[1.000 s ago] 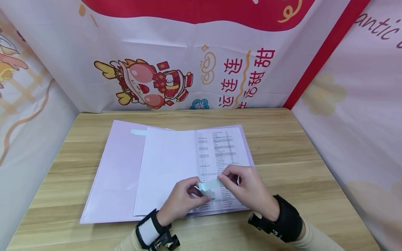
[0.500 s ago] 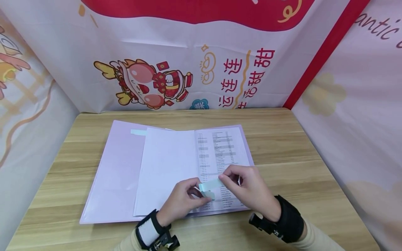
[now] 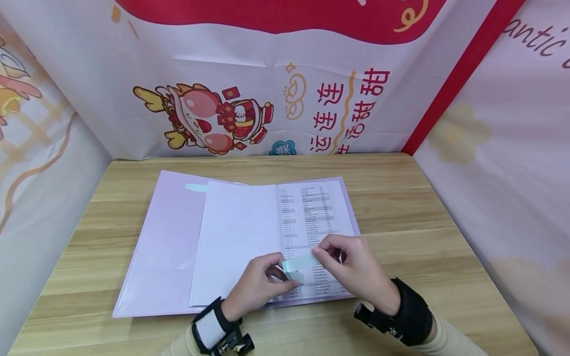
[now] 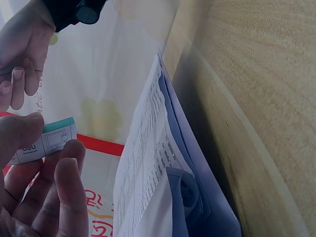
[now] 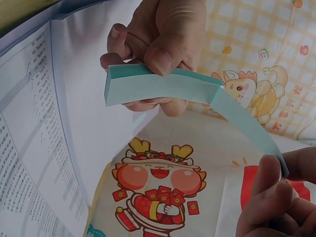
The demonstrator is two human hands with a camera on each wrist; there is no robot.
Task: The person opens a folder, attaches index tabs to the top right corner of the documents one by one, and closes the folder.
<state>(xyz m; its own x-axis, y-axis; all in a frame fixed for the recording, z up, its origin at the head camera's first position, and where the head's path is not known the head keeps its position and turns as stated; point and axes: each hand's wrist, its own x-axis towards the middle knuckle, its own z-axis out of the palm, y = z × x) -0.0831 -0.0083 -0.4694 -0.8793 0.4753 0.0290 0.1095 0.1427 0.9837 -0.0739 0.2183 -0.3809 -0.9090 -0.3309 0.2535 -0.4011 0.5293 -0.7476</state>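
Between thumb and fingers, my left hand [image 3: 258, 279] holds a narrow pad of pale green sticky notes [image 5: 148, 88]. Its printed backing [image 4: 60, 139] faces the left wrist camera. The top sticky note [image 5: 249, 121] lifts away from the pad, bending at one end where it still meets it. My right hand [image 3: 354, 264] pinches the free end of that note. Both hands are above the right page [image 3: 316, 212], which carries printed rows. A blank white page [image 3: 240, 222] lies on the left, inside an open lilac folder [image 3: 156, 262].
A pale green sticky note [image 3: 196, 188] sticks out from the blank page's upper left edge. The folder lies on a wooden table [image 3: 409, 207]. Printed cloth [image 3: 249, 49] hangs behind the table and at both sides.
My right hand has shifted slightly to the right with the end of the note. The left hand and the folder stay nearly in place.
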